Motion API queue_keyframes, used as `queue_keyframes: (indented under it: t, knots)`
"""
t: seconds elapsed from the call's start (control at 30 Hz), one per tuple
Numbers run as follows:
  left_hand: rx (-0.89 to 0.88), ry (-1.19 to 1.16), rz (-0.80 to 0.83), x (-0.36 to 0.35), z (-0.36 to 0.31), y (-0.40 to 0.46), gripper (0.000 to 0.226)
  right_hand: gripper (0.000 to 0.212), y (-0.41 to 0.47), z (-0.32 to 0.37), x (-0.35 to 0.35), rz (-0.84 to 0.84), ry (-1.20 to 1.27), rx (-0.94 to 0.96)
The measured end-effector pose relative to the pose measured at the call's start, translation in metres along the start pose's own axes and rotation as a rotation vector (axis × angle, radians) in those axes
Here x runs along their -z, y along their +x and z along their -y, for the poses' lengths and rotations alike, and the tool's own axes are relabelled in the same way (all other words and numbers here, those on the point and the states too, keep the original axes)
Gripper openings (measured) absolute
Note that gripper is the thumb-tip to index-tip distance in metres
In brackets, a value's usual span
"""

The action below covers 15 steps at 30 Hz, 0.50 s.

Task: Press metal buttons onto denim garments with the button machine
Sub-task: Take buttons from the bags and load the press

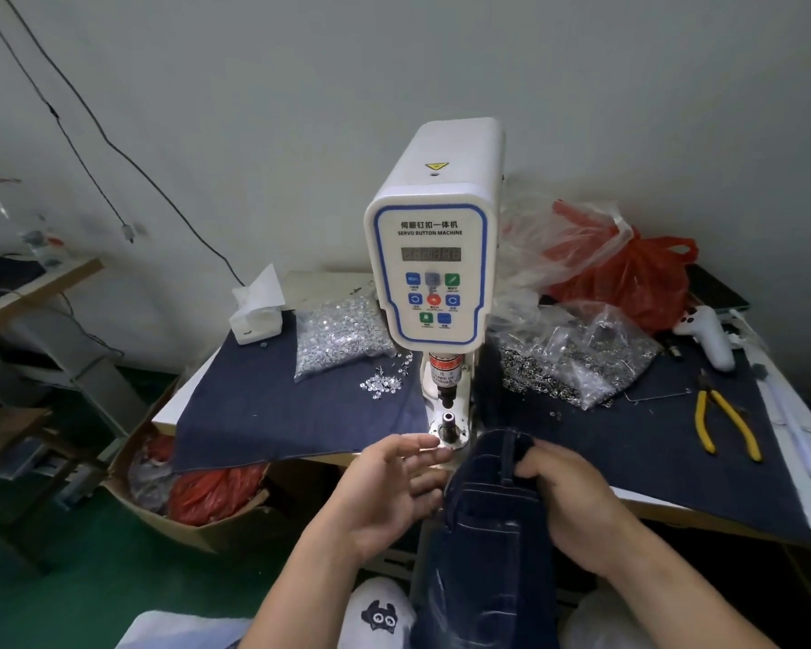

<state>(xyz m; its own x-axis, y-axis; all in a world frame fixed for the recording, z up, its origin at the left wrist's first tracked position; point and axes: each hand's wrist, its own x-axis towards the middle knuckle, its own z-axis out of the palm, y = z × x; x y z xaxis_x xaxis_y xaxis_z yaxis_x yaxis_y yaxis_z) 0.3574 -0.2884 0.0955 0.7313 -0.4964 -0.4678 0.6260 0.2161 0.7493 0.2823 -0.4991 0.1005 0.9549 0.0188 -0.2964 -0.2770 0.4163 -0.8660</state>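
Jeans (492,522) between hands (right (565,489) gripping).

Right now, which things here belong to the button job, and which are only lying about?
For the job:
machine
die
jeans, gripped by the right hand
left hand, open beside the die
button bags

Lying about:
pliers
red bag
tissue box
white controller

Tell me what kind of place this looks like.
Probably a small garment workshop: a servo button machine stands on a denim-covered table, bags of metal buttons lie beside it, and the right hand grips a denim garment.
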Motion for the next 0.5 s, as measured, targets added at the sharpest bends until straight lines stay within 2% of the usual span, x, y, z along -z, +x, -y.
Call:
queue_keyframes:
  t: [0.07,0.1,0.2,0.23,0.3,0.4,0.5]
  knots:
    - [-0.088,0.355,-0.151,0.007,0.012,0.007,0.032,0.035,-0.002,0.005,0.006,0.094,0.112,-0.001]
    - [-0.110,0.486,-0.154,0.007,0.019,0.011,0.031,0.038,-0.002,0.007,0.007,0.152,0.143,0.005]
    - [-0.080,0.732,-0.016,-0.002,0.035,0.024,0.033,0.040,-0.003,0.015,0.003,0.286,0.229,0.026]
    - [-0.093,0.754,0.062,0.010,0.043,0.025,0.033,0.039,-0.004,0.020,0.002,0.311,0.249,0.029]
    - [-0.047,0.805,0.102,0.021,0.042,0.026,0.032,0.036,-0.003,0.029,0.002,0.325,0.244,0.041]
    - [0.029,0.837,0.236,0.034,0.036,0.009,0.034,0.031,-0.001,0.045,0.011,0.215,0.168,0.077]
    - [-0.059,0.682,0.170,0.062,0.024,-0.011,0.049,0.037,0.003,0.057,0.030,0.045,0.039,0.108]
